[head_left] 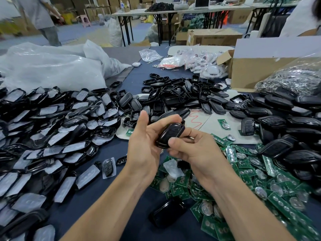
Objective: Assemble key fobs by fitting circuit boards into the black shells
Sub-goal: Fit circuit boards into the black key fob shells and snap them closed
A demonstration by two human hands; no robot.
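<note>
A black key fob shell (pixel 171 133) is held up between both hands above the middle of the table. My left hand (pixel 146 145) cradles it from the left, fingers curled behind it and thumb raised. My right hand (pixel 196 150) pinches its lower end, thumb on top. Green circuit boards (pixel 251 174) with round metal cells lie heaped at the lower right. Black shell halves (pixel 182 94) are piled beyond the hands. Whether a board sits inside the held shell cannot be seen.
Shells backed with white film (pixel 43 136) cover the left of the blue table. Closed black fobs (pixel 286 122) pile up at the right. One black shell (pixel 167 213) lies near the front edge. Plastic bags (pixel 52 66), a cardboard box (pixel 260 66) and a bag of metal rings (pixel 291 80) stand behind.
</note>
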